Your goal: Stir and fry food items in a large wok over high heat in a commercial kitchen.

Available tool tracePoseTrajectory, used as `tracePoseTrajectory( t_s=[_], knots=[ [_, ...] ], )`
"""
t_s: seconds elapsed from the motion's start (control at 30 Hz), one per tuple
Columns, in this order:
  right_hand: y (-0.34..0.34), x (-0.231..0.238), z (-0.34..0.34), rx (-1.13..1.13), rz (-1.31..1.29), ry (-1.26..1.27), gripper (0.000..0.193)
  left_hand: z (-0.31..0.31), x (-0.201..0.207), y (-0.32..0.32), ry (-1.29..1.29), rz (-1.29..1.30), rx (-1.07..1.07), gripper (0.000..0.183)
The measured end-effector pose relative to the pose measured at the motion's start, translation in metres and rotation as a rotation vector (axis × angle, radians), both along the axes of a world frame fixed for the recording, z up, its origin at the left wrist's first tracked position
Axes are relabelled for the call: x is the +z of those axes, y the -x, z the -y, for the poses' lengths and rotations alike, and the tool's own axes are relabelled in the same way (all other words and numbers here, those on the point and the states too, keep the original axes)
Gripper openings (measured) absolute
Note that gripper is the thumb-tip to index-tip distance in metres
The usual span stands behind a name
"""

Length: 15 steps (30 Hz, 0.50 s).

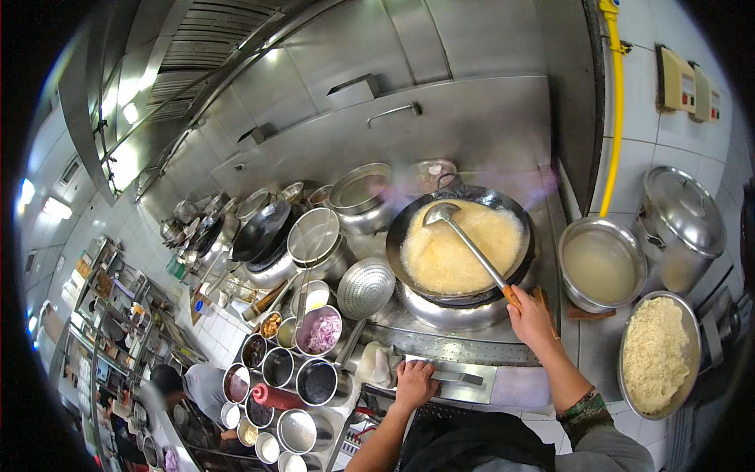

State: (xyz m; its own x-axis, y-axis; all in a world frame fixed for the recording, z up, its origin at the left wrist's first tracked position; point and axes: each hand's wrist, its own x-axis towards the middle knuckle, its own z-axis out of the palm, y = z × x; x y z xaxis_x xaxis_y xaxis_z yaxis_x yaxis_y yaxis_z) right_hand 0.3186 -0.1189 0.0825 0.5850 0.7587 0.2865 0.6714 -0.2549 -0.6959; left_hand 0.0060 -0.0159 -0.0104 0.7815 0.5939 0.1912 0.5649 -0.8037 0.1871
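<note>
My right hand (pixel 531 316) is closed round the wooden handle of a long metal wok ladle (pixel 476 253). The ladle reaches across a black wok (pixel 395 253), its bowl at the far left over pale yellow, frothy contents (pixel 464 263). The wok sits on a round steel burner ring (pixel 448 313). My left hand (pixel 415 385) rests on the front edge of the stove, fingers laid over it and holding nothing I can see. Beside those fingers are a crumpled whitish cloth (pixel 379 365) and a metal lever with a dark end (pixel 464 378).
Right of the wok stand a pot of cloudy liquid (pixel 602 267), a lidded steel pot (pixel 683 216) and a bowl of pale crumbly food (pixel 661 354). To the left are a perforated strainer (pixel 366 288), sliced purple onion (pixel 322 333), several seasoning pots and a red squeeze bottle (pixel 277 397). Another person (pixel 203 391) works farther left.
</note>
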Motion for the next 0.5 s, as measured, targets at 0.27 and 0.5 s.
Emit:
tracePoseTrajectory(
  t_s=[0.27, 0.5],
  knots=[
    [0.002, 0.002, 0.016, 0.037, 0.019, -0.004, 0.049, 0.001, 0.000, 0.000, 0.018, 0.008, 0.006, 0.031],
    [0.008, 0.025, 0.052, 0.010, -0.010, 0.106, 0.049, 0.001, 0.001, 0.001, 0.049, 0.029, 0.015, 0.033]
  ],
)
